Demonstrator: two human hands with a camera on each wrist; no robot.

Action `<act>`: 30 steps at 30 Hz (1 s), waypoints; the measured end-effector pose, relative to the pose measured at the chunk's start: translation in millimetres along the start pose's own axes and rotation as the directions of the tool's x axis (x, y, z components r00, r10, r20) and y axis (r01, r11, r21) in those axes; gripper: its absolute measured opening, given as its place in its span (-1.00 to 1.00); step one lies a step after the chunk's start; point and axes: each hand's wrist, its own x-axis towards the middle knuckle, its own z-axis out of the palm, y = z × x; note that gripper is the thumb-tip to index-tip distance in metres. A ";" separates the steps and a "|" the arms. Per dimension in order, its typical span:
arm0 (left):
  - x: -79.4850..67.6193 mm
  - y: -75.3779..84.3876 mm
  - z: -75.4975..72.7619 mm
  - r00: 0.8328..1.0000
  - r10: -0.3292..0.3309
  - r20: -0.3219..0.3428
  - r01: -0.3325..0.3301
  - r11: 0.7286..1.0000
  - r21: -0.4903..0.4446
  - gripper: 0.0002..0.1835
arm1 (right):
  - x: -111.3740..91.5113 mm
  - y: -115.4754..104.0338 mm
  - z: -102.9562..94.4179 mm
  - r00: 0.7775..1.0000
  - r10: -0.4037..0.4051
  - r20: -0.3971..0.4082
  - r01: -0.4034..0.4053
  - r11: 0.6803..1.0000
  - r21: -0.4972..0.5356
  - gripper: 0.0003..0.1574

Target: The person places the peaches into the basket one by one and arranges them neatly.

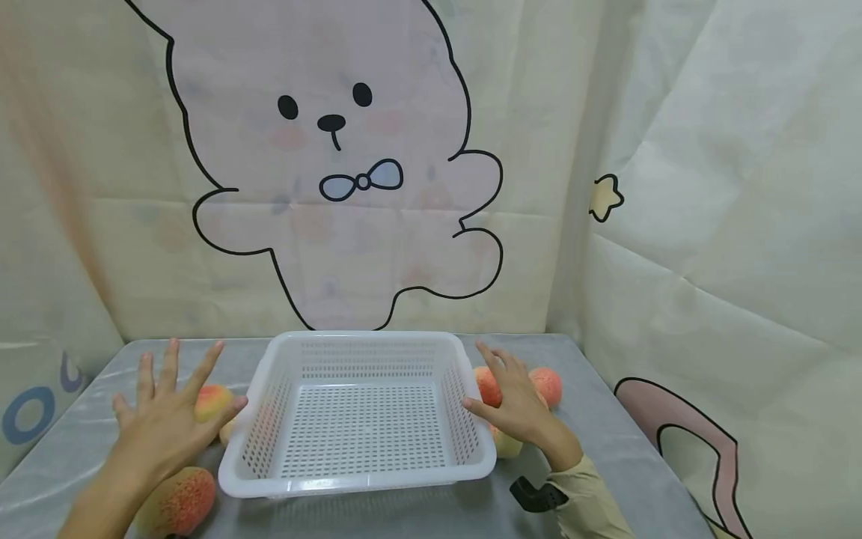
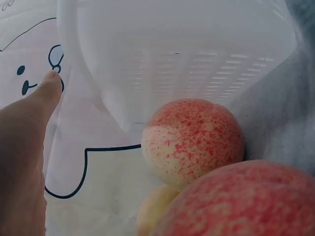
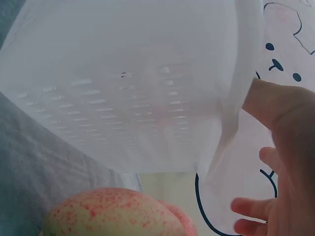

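Note:
A white perforated plastic basket [image 1: 357,479] stands in the middle of the table, its slotted floor visible from above. On its left side, my left hand [image 1: 161,423] hovers with fingers spread and the thumb tip right at the rim. My right hand [image 1: 517,400] reaches along the opposite side, fingers extended, thumb over the right rim; in the right wrist view that thumb [image 3: 263,101] overlaps the basket edge. Below my left wrist lies a large red-and-yellow peach [image 1: 180,500], and another peach [image 1: 212,402] shows behind the thumb. Partly hidden by my right hand are several peaches, including a red one [image 1: 488,385].
A pinkish peach [image 1: 546,386] sits farther right on the grey tablecloth [image 1: 364,520]. Behind the table hangs a cloth backdrop [image 1: 539,112] with a cartoon bear, and more printed cloth [image 1: 727,224] encloses the right side. A black strap [image 1: 537,495] circles my right wrist.

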 end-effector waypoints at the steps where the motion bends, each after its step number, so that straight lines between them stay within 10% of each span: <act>1: -0.3 -1.3 -0.8 1.000 -0.002 0.010 0.002 1.000 -0.014 0.02 | 0.8 -0.3 0.3 1.000 0.002 0.019 -0.003 1.000 0.026 0.20; 13: -0.7 -7.5 -8.7 0.991 0.041 0.125 -0.019 0.986 -0.166 0.07 | 5.5 6.4 2.1 0.989 -0.060 0.138 0.006 0.930 0.369 -0.05; 30: 1.9 -50.8 -32.9 0.984 0.123 0.126 -0.066 0.921 -0.385 -0.29 | 11.5 22.6 7.4 0.971 -0.202 0.125 0.131 0.893 0.430 -0.42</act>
